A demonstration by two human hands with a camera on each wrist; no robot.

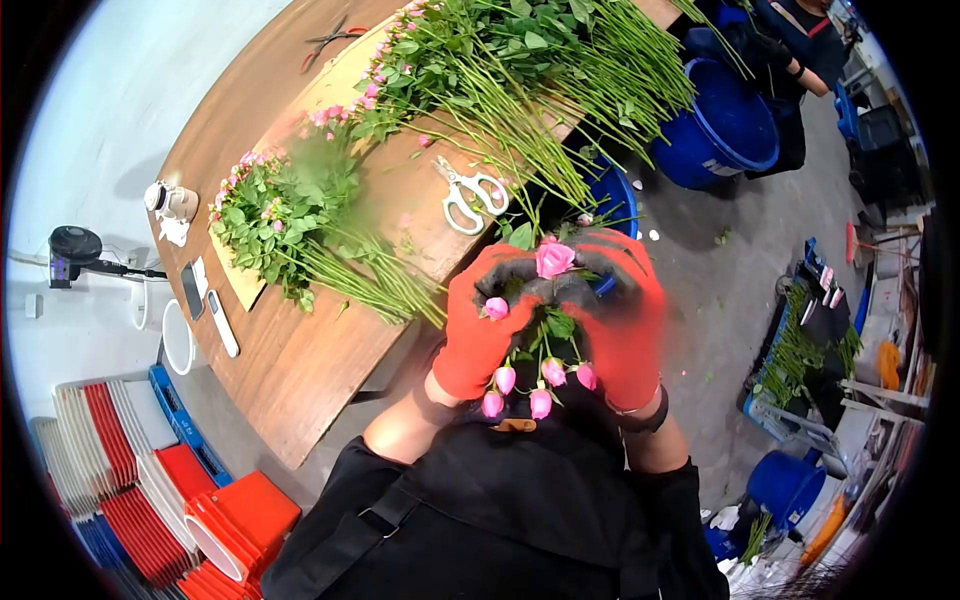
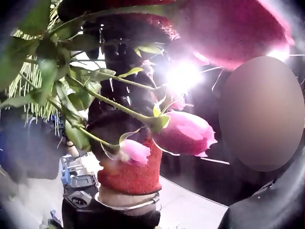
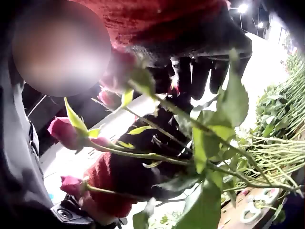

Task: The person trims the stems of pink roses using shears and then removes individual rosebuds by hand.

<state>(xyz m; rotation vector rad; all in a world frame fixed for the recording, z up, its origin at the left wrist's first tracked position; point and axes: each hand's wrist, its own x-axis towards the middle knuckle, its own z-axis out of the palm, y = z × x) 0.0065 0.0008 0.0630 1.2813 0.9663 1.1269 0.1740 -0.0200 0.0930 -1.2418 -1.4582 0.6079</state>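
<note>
Both hands wear red gloves with dark fingers and come together in front of the chest, at the near edge of the table. The left hand [image 1: 478, 325] and the right hand [image 1: 628, 325] grip a pink spray rose [image 1: 553, 372] between them, fingers curled in at its stems. One open bloom [image 1: 555, 259] stands above the fingertips, and several buds hang below the hands. In the left wrist view a large bud [image 2: 186, 134] is close up. Leafy stems [image 3: 209, 138] cross in front of the dark fingers in the right wrist view, hiding much of the grip.
On the wooden table [image 1: 300, 385] lie rose bundles [image 1: 285, 215], white-handled scissors [image 1: 457, 182], red-handled pruners [image 1: 325, 42] and a phone [image 1: 192, 291]. A blue bucket [image 1: 722, 120] stands beyond the table, near another person [image 1: 800, 45]. Red crates [image 1: 245, 520] are stacked at lower left.
</note>
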